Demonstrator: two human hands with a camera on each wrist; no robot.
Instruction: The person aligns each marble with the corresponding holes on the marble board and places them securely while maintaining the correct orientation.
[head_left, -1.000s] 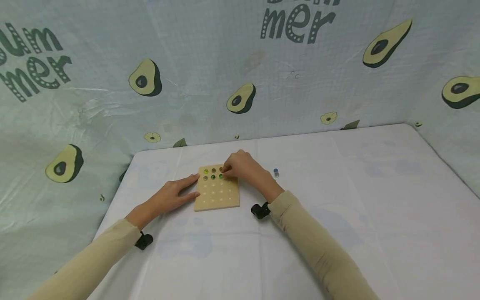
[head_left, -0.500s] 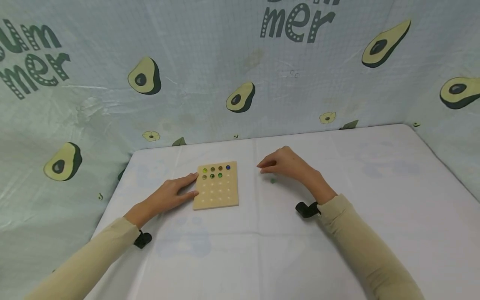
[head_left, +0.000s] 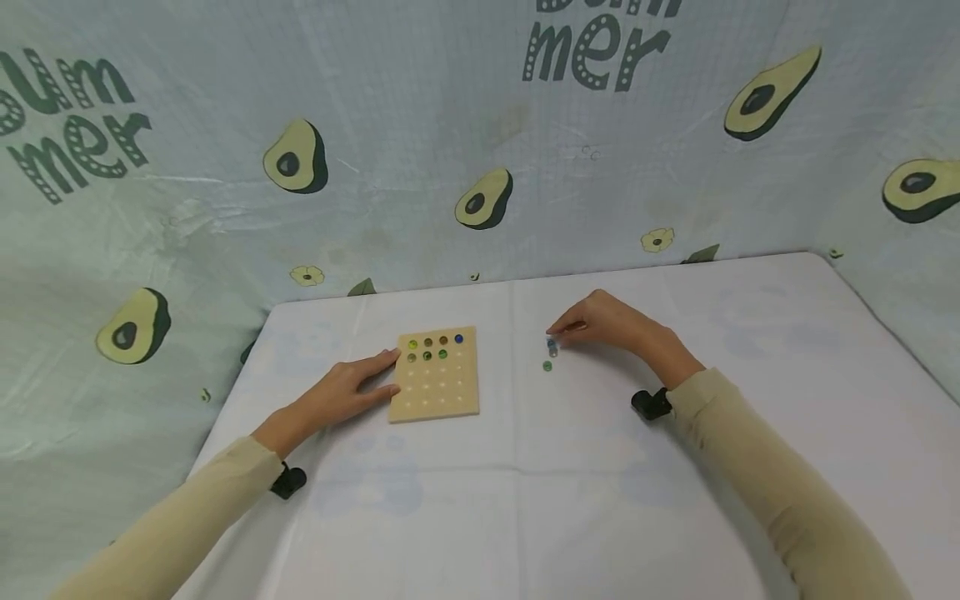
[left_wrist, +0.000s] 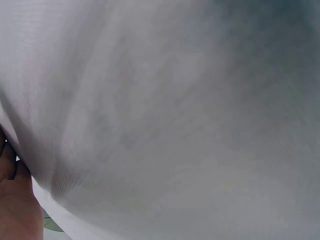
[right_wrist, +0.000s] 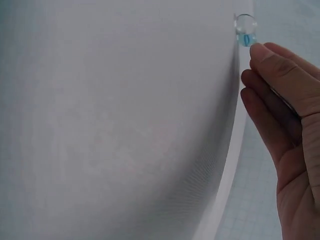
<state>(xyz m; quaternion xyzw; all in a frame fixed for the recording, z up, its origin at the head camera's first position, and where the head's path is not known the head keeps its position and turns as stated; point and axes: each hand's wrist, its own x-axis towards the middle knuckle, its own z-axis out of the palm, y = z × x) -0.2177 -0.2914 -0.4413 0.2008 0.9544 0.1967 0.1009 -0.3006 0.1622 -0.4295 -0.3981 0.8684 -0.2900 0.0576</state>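
A square wooden board (head_left: 432, 392) with rows of small hollows lies on the white cloth. Glass marbles sit in its far two rows, among them a blue marble (head_left: 459, 338) at the far right corner and a yellow-green marble (head_left: 412, 343) at the far left. My left hand (head_left: 341, 392) rests at the board's left edge, thumb and forefinger spread along it. To the right of the board, the fingertips of my right hand (head_left: 600, 321) are right at a light blue marble (right_wrist: 246, 39). Beside that lies a clear marble (right_wrist: 246, 23), and a green marble (head_left: 547, 366) is nearer me.
The white-clothed table (head_left: 465, 508) extends around the board and marbles. A printed sheet (head_left: 390, 150) with avocados hangs behind it. Each wrist carries a small black camera (head_left: 288, 482).
My right hand has moved right from the board to the loose marbles. A blue marble now shows in the far right hollow where that hand was. My left hand has stayed put.
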